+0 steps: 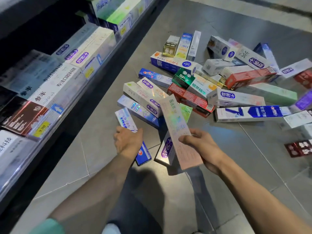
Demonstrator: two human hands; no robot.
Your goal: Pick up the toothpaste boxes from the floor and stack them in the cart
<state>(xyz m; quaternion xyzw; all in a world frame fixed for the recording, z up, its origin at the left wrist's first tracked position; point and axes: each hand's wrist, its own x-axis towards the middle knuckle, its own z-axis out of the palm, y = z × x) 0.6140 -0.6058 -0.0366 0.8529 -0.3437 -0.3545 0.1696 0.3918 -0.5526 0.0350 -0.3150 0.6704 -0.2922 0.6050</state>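
Several toothpaste boxes lie scattered in a pile (211, 78) on the grey tiled floor. My right hand (200, 146) grips a long pale pink and white box (177, 125), lifted above the floor and pointing away from me. My left hand (128, 141) is over a blue and white box (125, 119), fingers curled round it near its middle; the box's blue end (143, 155) shows below my wrist. A white and purple box (166, 149) lies on the floor between my hands. The cart is not in view.
Store shelves (50, 85) packed with toothpaste boxes run along the left, with yellow price tags (41, 128) on their front rail. More boxes lie at the right edge, among them a dark red one (298, 147). My legs show at the bottom middle.
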